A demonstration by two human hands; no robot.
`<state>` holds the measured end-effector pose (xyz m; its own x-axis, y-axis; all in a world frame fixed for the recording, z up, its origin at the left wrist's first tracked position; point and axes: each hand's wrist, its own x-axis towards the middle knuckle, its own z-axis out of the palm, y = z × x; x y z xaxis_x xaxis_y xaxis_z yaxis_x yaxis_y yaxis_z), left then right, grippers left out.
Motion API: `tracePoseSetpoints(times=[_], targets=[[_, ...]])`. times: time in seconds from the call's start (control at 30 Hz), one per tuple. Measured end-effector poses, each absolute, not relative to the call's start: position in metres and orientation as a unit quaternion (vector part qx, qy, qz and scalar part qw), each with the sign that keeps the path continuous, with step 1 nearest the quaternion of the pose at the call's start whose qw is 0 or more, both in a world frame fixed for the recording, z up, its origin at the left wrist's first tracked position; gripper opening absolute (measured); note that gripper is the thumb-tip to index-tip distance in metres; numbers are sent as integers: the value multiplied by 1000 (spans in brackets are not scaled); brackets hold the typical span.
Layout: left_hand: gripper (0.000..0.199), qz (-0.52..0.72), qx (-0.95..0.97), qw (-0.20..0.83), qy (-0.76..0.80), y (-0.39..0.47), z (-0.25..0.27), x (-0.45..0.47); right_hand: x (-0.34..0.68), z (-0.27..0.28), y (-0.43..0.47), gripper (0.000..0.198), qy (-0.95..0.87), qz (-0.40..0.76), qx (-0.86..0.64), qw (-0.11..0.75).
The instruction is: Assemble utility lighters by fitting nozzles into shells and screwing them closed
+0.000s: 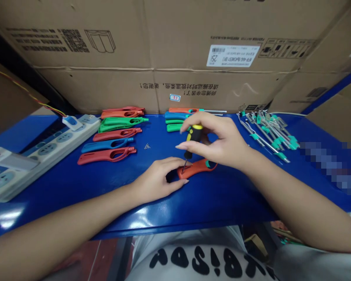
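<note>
My right hand (219,138) grips a small black and yellow screwdriver (195,134), its fingers around the handle. The screwdriver points down, its shaft tip on the end of an orange lighter casing (200,168) that lies flat on the blue table. My left hand (160,179) steadies the casing's left end between thumb and fingers. Part of the casing is hidden behind my right hand and the screwdriver. To the left of it lies a small heap of screws (147,146).
Red, orange, green and blue lighter casings (112,134) form a column at left, beside a white power strip (46,152). More lighters (175,116) lie behind my right hand. Metal lighter tubes with green parts (269,130) are piled at right. A cardboard wall (128,47) closes the back.
</note>
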<state>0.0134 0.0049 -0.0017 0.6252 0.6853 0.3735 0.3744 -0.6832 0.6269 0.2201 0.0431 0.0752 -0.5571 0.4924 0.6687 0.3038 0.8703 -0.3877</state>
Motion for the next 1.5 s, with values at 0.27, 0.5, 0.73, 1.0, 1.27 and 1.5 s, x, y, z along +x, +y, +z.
tracePoseSetpoints(times=[0.27, 0.5, 0.73, 1.0, 1.27, 1.5], targets=[[34, 306, 860, 271, 306, 6, -2, 13, 216, 75, 35, 39, -870, 148, -295, 366], [29, 306, 862, 259, 309, 6, -2, 13, 215, 77, 29, 38, -878, -16, -281, 386], [27, 318, 861, 260, 299, 7, -6, 12, 218, 84, 27, 36, -906, 119, -224, 339], [27, 303, 861, 262, 314, 6, -3, 12, 218, 81, 25, 41, -899, 72, -228, 366], [27, 315, 862, 256, 304, 6, -4, 12, 217, 76, 26, 37, -892, -44, -230, 387], [26, 298, 862, 256, 321, 5, -2, 13, 216, 78, 26, 34, -892, 86, -245, 370]])
